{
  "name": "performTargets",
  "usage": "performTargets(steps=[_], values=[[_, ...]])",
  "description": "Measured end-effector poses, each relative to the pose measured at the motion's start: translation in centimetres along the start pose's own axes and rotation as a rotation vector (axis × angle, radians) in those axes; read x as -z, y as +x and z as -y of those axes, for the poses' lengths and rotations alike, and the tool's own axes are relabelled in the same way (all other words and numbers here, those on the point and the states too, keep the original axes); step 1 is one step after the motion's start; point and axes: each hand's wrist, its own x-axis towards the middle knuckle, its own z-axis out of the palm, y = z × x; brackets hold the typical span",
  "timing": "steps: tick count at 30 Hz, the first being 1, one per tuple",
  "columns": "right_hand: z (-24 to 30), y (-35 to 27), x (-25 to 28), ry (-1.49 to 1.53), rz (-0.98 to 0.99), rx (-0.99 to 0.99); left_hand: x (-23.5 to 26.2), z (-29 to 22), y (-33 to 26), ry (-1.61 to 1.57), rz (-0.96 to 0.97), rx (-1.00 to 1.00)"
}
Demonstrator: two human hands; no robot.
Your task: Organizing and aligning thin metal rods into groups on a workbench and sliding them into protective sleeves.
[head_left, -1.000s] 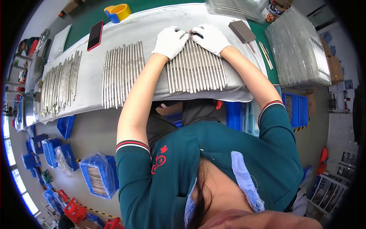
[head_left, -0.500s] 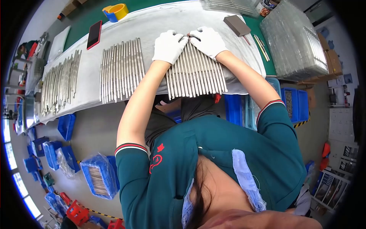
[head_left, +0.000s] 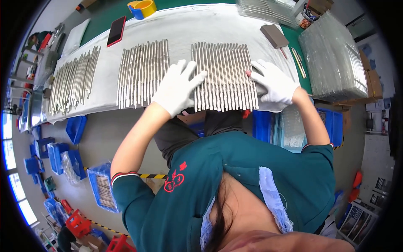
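A row of slim metal rods (head_left: 222,75) lies side by side on the white cloth (head_left: 184,25) before me, their near ends reaching the table's edge. At the row's left side is my left hand (head_left: 177,86) in a white glove, fingers spread and the tips over the outermost rods. My right hand (head_left: 275,82), gloved too, is open at the right side, its fingers slightly bent and a bare fingertip showing beside the last rod. To the left lie a second row of rods (head_left: 140,75) and a more uneven third group (head_left: 75,82).
Along the back are a red-edged phone (head_left: 116,31) and a yellow-and-blue tape roll (head_left: 145,8). A dark grey block (head_left: 274,36) lies at the back right, near a tall stack of clear plastic trays (head_left: 336,61). Blue bins (head_left: 331,124) stand below the table's right side.
Both hands have come from the far ends of the rods nearer to me and apart, to the row's two sides. The fanned rods now lie more parallel, their far ends in line.
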Motion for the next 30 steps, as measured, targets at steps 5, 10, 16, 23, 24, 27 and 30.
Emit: performTargets(steps=[5, 10, 16, 23, 24, 27, 30], values=[[1.7, 0.3, -5.1, -0.242, -0.377, -0.088, -4.1, -2.2, 1.7, -0.105, -0.278, 0.007], [2.3, 0.4, -5.4, -0.247, -0.490, -0.113, -4.6, -5.2, 4.3, -0.204, -0.309, -0.082], [4.5, 2.8, -4.5, -0.105, -0.556, -0.019, -6.6, -6.3, 5.6, -0.365, -0.393, -0.149], [4.2, 6.8, -0.1, 0.999, -0.811, 0.289, 0.9, -3.8, 8.3, -0.731, -0.677, -0.086], [4.3, 8.2, 1.5, 1.405, -0.723, 0.334, 1.0, -3.2, 9.4, -0.698, -0.794, 0.020], [1.2, 15.5, 2.7, 1.452, -1.058, 0.314, 1.8, 0.4, 13.6, -0.800, -0.779, 0.185], [-2.2, 19.3, -0.1, 1.285, -1.181, 0.085, 1.9, 3.9, 16.7, -1.101, -0.638, 0.372]])
